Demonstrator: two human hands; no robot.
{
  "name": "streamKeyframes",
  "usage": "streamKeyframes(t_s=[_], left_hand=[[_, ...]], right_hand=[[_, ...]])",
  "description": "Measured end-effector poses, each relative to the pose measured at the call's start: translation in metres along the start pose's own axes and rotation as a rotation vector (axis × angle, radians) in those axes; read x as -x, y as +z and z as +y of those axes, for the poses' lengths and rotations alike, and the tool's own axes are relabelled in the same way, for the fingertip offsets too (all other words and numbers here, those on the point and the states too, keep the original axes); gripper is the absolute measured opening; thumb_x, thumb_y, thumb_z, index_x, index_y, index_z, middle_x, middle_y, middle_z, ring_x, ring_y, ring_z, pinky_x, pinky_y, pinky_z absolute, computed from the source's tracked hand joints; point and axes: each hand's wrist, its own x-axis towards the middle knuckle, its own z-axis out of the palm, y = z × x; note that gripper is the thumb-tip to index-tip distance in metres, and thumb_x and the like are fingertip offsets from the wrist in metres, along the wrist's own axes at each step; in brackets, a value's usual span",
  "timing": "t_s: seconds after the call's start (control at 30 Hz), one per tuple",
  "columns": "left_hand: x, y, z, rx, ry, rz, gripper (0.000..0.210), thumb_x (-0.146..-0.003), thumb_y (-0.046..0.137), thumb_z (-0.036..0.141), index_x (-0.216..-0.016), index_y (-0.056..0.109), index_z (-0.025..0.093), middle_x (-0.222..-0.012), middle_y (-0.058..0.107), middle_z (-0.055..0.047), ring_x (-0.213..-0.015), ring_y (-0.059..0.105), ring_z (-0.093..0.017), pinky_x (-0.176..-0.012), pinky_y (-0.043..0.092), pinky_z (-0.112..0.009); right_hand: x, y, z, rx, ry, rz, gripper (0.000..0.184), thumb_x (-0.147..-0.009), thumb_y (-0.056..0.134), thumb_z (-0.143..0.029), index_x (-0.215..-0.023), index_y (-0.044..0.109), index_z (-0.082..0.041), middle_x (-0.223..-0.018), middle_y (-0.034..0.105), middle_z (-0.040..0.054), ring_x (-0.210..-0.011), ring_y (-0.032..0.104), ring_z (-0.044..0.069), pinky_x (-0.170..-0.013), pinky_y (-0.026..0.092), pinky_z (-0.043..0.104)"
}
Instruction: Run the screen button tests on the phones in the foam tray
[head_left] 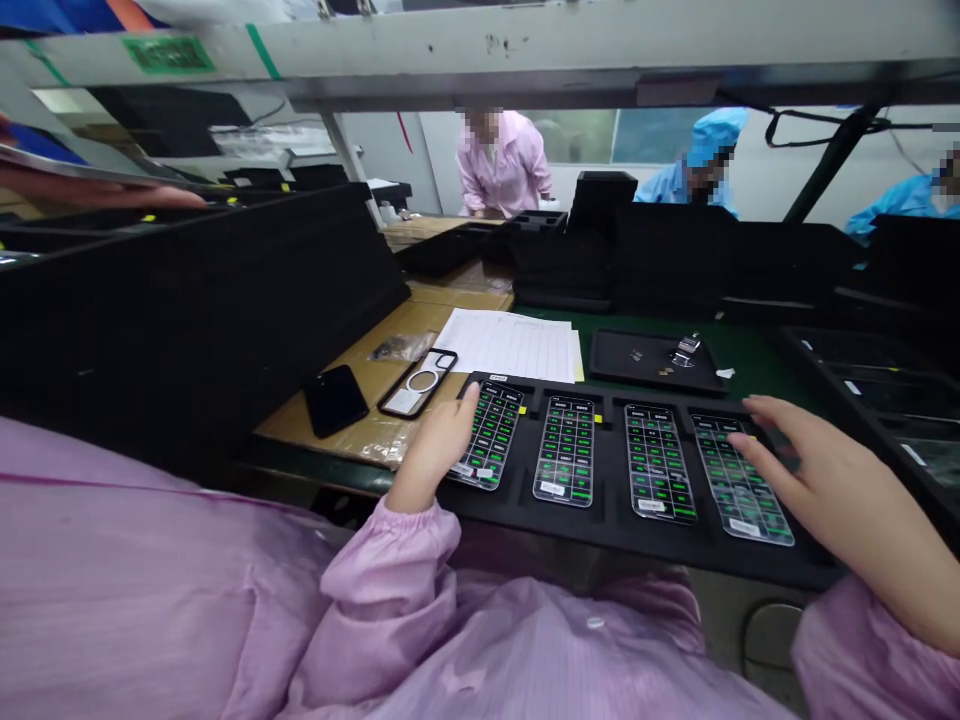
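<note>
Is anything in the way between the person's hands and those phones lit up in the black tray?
Nothing visible. The left hand already rests on the leftmost phone, and the right hand touches the rightmost phone in the tray.

Glossy glass on 4 phones (568,450) is gleaming in a matt black foam tray (600,525), while smooth pink cloth sleeves (390,560) and brown cardboard (397,335) are looking dull.

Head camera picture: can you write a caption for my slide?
Left hand and right hand rest on lit phones in a black tray.
</note>
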Motion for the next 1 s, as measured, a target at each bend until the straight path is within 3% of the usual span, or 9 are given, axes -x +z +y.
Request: streamKeyframes(t_s=[0.07, 0.2, 0.33, 0.47, 0.67, 0.83, 0.93, 1.0], left_hand=[[0.003, 0.000, 0.008, -0.113, 0.019, -0.023, 0.051, -0.092, 0.035, 0.049, -0.086, 0.071, 0.013, -0.108, 0.072, -0.023, -0.117, 0.062, -0.037, -0.102, 0.042, -0.045], [0.009, 0.008, 0.021, -0.267, 0.026, -0.052, 0.050, -0.093, 0.034, 0.043, -0.119, 0.061, 0.009, -0.127, 0.065, -0.024, -0.122, 0.059, -0.034, -0.101, 0.043, -0.043], [0.015, 0.025, 0.032, -0.429, 0.003, -0.057, 0.066, -0.087, 0.045, 0.044, -0.136, 0.043, -0.001, -0.125, 0.061, -0.033, -0.117, 0.060, -0.042, -0.095, 0.046, -0.048], [0.016, 0.041, 0.038, -0.590, 0.014, -0.038, 0.084, -0.081, 0.054, 0.038, -0.145, 0.026, -0.008, -0.131, 0.053, -0.037, -0.127, 0.050, -0.045, -0.097, 0.044, -0.049], [0.012, 0.049, 0.041, -0.692, 0.030, -0.024, 0.079, -0.079, 0.053, 0.039, -0.139, 0.032, -0.007, -0.127, 0.053, -0.037, -0.121, 0.051, -0.048, -0.091, 0.047, -0.052], [0.006, 0.050, 0.037, -0.717, 0.043, 0.002, 0.074, -0.076, 0.054, 0.048, -0.127, 0.040, -0.004, -0.118, 0.058, -0.036, -0.112, 0.056, -0.050, -0.085, 0.049, -0.053], [0.002, 0.050, 0.033, -0.682, 0.045, 0.000, 0.076, -0.074, 0.055, 0.051, -0.126, 0.039, -0.002, -0.119, 0.058, -0.036, -0.112, 0.054, -0.053, -0.083, 0.048, -0.056], [0.002, 0.049, 0.032, -0.660, 0.055, 0.009, 0.075, -0.073, 0.056, 0.052, -0.127, 0.038, 0.003, -0.119, 0.060, -0.034, -0.111, 0.054, -0.054, -0.081, 0.047, -0.058]], right_hand=[[0.013, -0.001, 0.004, -0.018, 0.050, 0.004, 0.069, -0.097, 0.028, -0.075, -0.127, 0.057, -0.020, -0.126, 0.064, 0.0098, -0.098, 0.066, 0.033, -0.085, 0.053, 0.048], [0.033, 0.000, 0.011, -0.073, 0.132, -0.011, 0.069, -0.095, 0.031, -0.077, -0.128, 0.056, -0.022, -0.124, 0.065, 0.0102, -0.097, 0.067, 0.034, -0.082, 0.054, 0.050], [0.045, 0.005, 0.018, -0.076, 0.185, -0.018, 0.070, -0.094, 0.031, -0.079, -0.127, 0.057, -0.023, -0.120, 0.067, 0.0092, -0.095, 0.068, 0.034, -0.079, 0.055, 0.049], [0.053, 0.011, 0.023, -0.079, 0.203, -0.015, 0.070, -0.095, 0.032, -0.078, -0.126, 0.058, -0.020, -0.120, 0.067, 0.0116, -0.093, 0.069, 0.032, -0.077, 0.054, 0.044], [0.055, 0.016, 0.032, -0.033, 0.262, -0.007, 0.068, -0.098, 0.032, -0.071, -0.124, 0.060, -0.015, -0.116, 0.068, 0.0133, -0.096, 0.067, 0.031, -0.080, 0.054, 0.042], [0.051, 0.026, 0.040, 0.030, 0.358, 0.038, 0.052, -0.103, 0.036, -0.052, -0.118, 0.062, -0.009, -0.113, 0.067, 0.0171, -0.103, 0.063, 0.032, -0.089, 0.050, 0.043], [0.045, 0.036, 0.031, 0.191, 0.374, -0.070, 0.040, -0.103, 0.043, -0.040, -0.115, 0.062, -0.007, -0.108, 0.067, 0.0180, -0.099, 0.061, 0.032, -0.085, 0.048, 0.042], [0.039, 0.042, 0.019, 0.353, 0.375, -0.161, 0.036, -0.102, 0.049, -0.042, -0.109, 0.063, -0.009, -0.102, 0.065, 0.0176, -0.094, 0.059, 0.033, -0.077, 0.046, 0.041]])
